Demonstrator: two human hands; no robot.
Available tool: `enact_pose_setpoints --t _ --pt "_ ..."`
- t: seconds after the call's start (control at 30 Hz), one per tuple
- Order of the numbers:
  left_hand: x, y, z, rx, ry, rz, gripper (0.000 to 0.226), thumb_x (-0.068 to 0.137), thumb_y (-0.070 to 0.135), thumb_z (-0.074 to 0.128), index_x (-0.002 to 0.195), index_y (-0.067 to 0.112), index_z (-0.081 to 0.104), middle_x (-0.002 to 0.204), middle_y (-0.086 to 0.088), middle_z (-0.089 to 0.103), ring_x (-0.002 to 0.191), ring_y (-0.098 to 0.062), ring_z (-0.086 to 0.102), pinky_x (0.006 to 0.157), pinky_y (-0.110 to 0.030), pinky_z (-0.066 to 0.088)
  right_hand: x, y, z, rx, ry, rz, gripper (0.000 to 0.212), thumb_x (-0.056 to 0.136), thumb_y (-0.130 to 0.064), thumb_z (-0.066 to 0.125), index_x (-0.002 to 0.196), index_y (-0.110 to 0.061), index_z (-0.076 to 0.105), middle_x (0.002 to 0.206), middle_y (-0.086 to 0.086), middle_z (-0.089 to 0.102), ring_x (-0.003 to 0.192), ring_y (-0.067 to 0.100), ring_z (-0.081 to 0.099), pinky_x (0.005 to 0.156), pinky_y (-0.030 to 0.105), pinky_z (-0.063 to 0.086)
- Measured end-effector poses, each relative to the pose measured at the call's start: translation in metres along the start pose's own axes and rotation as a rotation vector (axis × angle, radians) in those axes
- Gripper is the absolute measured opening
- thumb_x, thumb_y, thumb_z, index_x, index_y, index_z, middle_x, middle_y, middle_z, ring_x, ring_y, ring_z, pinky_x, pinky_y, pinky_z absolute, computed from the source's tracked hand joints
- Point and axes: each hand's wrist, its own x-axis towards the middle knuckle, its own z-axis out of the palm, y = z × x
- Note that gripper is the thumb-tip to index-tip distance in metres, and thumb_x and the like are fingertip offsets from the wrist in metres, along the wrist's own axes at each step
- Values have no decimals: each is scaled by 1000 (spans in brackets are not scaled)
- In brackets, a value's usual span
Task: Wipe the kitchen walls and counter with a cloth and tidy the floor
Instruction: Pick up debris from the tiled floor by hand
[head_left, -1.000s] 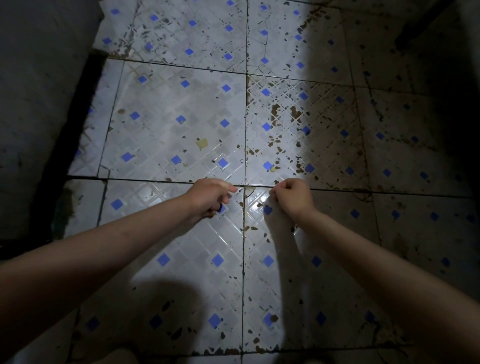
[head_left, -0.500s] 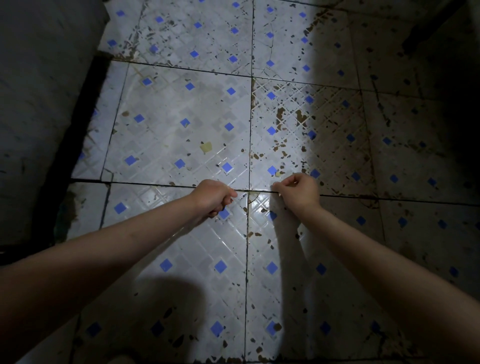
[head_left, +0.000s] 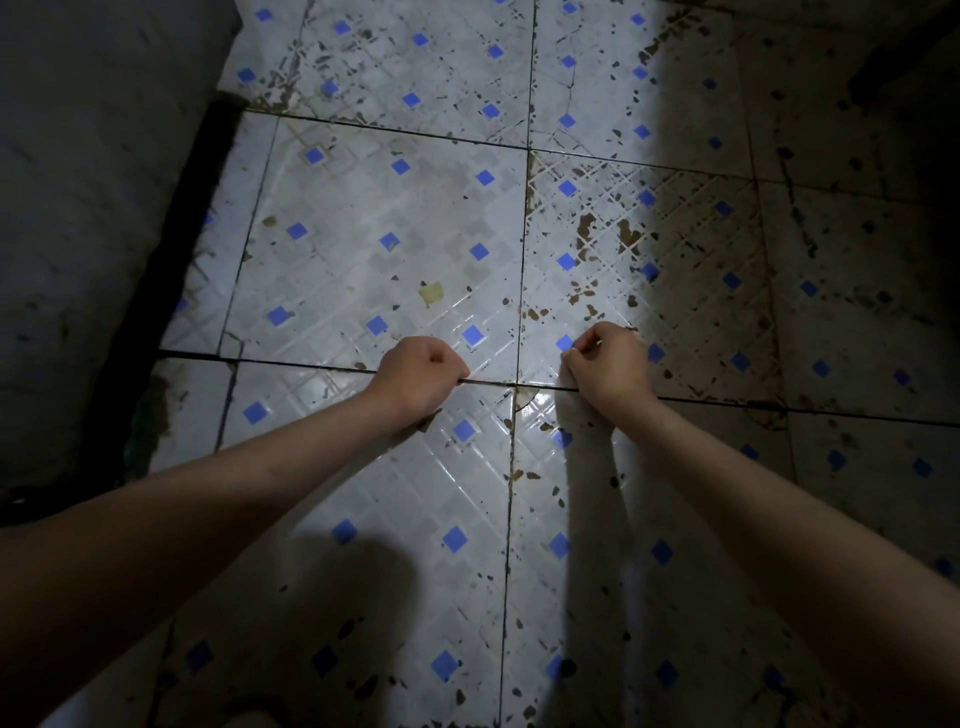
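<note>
I look down at a white tiled floor (head_left: 363, 249) with small blue squares and many brown dirt specks. Both bare forearms stretch out over it. My left hand (head_left: 422, 375) is curled into a fist just above a tile joint, and nothing shows in it. My right hand (head_left: 607, 359) is also curled, thumb against fingertips, over the neighbouring tile; I see nothing between the fingers. A small yellowish scrap (head_left: 430, 293) lies on the tile beyond my left hand. Thicker brown stains (head_left: 608, 234) spread beyond my right hand. No cloth is in view.
A dark grey wall (head_left: 78, 208) runs along the left, with a black gap (head_left: 171, 249) at its base. The right part of the floor (head_left: 857, 291) lies in shadow and looks dirtier. A dark shape (head_left: 904, 57) sits at the top right corner.
Both hands have drifted slightly forward over the tile joint, the right one a little to the right. Their fingers stay curled.
</note>
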Motion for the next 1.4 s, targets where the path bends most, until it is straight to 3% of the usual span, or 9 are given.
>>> enact_pose_setpoints --t 0.23,0.33,0.43,0.53,0.67,0.8,0.9,1.03,1.4 --pt "-8 -9 -7 215 94 95 5 85 17 58 81 16 61 70 12 54 74 -11 52 71 -20 36 -8 -1 7 -97 -43 -69 19 93 -17 47 85 -5 58 78 7 59 72 19 55 64 32 46" --pt "-12 -16 -14 282 163 139 9 83 18 63 91 14 60 69 14 46 72 -12 49 69 -21 35 -17 -9 9 -44 -101 -67 28 93 -16 42 67 -8 48 65 5 50 61 17 47 58 30 39" --pt "-12 -22 -24 304 248 151 21 83 20 66 100 11 56 82 3 56 77 -16 51 71 -24 36 -26 -18 12 63 -180 -41 33 92 -14 40 59 -11 37 57 4 39 53 15 36 55 30 32" --pt "-4 -26 -36 310 325 149 27 84 22 67 105 11 53 104 -7 63 92 -23 58 76 -25 38 -31 -23 17 140 -256 3 27 89 -11 41 64 -3 45 61 8 42 58 18 39 56 30 32" --pt "7 -33 -45 348 349 156 26 85 23 66 106 13 55 97 -6 64 84 -21 58 72 -26 40 -30 -28 18 193 -288 35 26 87 -7 41 82 6 62 68 5 56 63 18 49 56 27 40" --pt "14 -36 -44 354 335 182 24 86 24 65 105 13 57 111 -5 65 95 -23 60 77 -25 39 -27 -30 17 203 -274 15 23 88 -9 41 67 -3 51 62 5 46 59 17 41 51 27 33" --pt "16 -31 -42 333 319 192 19 85 22 66 100 11 59 107 -4 65 96 -21 59 76 -26 40 -26 -29 16 175 -260 -6 33 86 -13 48 57 -14 33 55 -2 35 52 11 33 49 23 28" --pt "19 -25 -41 400 307 176 11 86 21 64 90 12 61 92 -3 64 80 -17 55 67 -26 37 -26 -28 17 150 -250 -38 32 84 -13 52 56 -14 36 53 -2 35 50 10 35 43 13 31" --pt "10 -31 -39 534 218 165 29 101 27 33 81 8 42 75 -10 52 70 -25 49 62 -31 31 -33 -26 20 120 -265 -74 28 86 -15 53 61 -9 43 52 1 35 52 15 36 53 25 35"
